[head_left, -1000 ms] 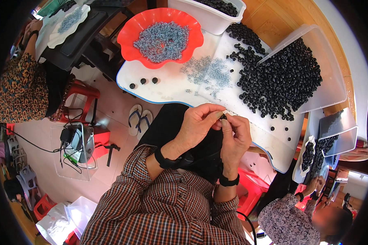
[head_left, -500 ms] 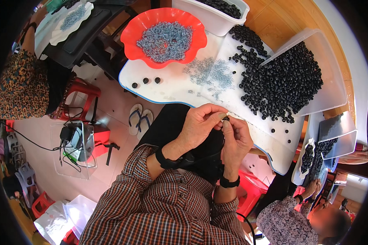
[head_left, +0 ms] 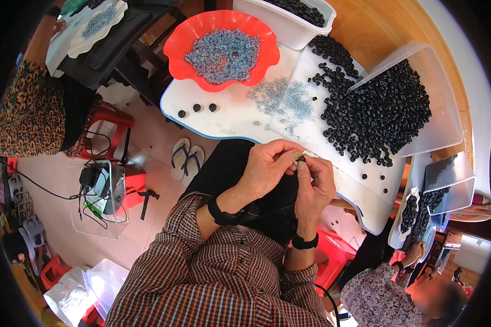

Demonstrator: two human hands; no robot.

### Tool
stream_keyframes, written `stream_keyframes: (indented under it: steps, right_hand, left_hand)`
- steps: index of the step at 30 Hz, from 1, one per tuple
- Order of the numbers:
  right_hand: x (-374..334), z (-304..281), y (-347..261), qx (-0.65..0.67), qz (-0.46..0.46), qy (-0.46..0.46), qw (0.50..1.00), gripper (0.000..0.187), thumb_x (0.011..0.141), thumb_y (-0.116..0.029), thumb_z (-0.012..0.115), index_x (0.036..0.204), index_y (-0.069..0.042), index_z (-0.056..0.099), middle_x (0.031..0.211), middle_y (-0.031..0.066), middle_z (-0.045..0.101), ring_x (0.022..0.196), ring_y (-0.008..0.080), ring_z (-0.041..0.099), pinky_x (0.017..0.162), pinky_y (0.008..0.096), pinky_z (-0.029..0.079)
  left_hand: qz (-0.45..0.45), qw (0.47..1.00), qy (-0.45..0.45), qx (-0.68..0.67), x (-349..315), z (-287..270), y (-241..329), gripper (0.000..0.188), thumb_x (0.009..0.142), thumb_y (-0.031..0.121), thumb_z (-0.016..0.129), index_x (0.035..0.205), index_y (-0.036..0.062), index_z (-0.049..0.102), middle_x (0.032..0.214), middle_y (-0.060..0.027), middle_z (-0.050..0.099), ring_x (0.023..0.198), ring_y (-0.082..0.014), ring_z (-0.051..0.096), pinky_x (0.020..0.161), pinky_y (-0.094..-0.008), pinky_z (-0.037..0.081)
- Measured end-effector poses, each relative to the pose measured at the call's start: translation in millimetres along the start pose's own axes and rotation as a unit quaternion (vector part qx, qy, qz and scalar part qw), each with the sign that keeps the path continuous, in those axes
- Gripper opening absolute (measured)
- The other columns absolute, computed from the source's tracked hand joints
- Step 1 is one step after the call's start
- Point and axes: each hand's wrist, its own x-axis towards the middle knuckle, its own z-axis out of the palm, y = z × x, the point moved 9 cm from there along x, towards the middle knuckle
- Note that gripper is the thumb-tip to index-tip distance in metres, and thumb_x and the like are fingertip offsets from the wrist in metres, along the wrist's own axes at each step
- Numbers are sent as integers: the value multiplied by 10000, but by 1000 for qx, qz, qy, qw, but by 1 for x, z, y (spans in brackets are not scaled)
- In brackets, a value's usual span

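Observation:
Close to the table's front edge, my left hand (head_left: 265, 170) and my right hand (head_left: 315, 186) meet fingertip to fingertip. Between them is a small round black piece (head_left: 301, 158), mostly covered by the fingers. My right thumb and fingers pinch it. The left thumb and forefinger are closed against its other side; whether they grip the same piece or a tiny second part is hidden. Beyond my hands lies a scatter of small clear-bluish pieces (head_left: 282, 99). A big heap of black ring-like pieces (head_left: 373, 111) spreads to the right.
A red scalloped bowl (head_left: 174, 49) of bluish pieces stands on the white table (head_left: 223, 126), near three black pieces (head_left: 197, 107). A clear tub (head_left: 444, 103) lies tipped behind the heap; a white bin (head_left: 311, 34) is at the back. Other people work at left and lower right.
My hands keep almost the same place and pinch, with small finger shifts around the black piece. The table appears slightly shifted in view. At upper left another person's arm has moved.

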Motion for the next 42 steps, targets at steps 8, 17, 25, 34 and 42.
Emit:
stream_keyframes:
  steps: [8, 17, 25, 34, 42]
  right_hand:
    - [-2, 6, 9, 99, 77, -4, 992, 103, 847, 55, 640, 942, 18, 623, 886, 44, 587, 732, 85, 562, 648, 211, 465]
    - [-2, 2, 13, 67, 53, 3, 996, 119, 841, 47, 653, 953, 15, 628, 885, 36, 584, 712, 74, 541, 621, 203, 448]
    - [-4, 4, 4, 30, 27, -9, 999, 132, 831, 33, 667, 954, 1, 630, 881, 25, 580, 674, 62, 509, 594, 197, 432]
    - [-8, 7, 4, 139, 65, -1, 988, 101, 873, 37, 620, 972, 14, 617, 926, 30, 577, 709, 71, 532, 620, 200, 447]
    - [-14, -7, 14, 131, 112, 43, 984, 123, 875, 42, 616, 997, 26, 623, 922, 6, 553, 776, 53, 521, 677, 184, 428]
  left_hand:
    - [-2, 1000, 6, 21, -1, 1, 1, 192, 955, 69, 558, 1091, -35, 645, 894, -52, 669, 764, -81, 634, 698, -223, 558]
    - [4, 1000, -2, 7, -3, 2, 2, 218, 940, 67, 584, 1119, -49, 628, 922, -70, 673, 794, -95, 637, 709, -220, 545]
    - [30, 998, -13, 61, -4, 3, 3, 236, 891, 64, 658, 1089, -62, 625, 911, -65, 676, 814, -88, 630, 714, -206, 524]
    - [-9, 999, -34, -15, -1, 2, 1, 209, 934, 49, 584, 1115, -51, 616, 907, -75, 674, 749, -83, 614, 686, -219, 530]
    - [-60, 964, -91, -244, -1, 2, 3, 232, 960, 105, 558, 1132, -43, 607, 914, -113, 658, 699, -111, 602, 654, -250, 533]
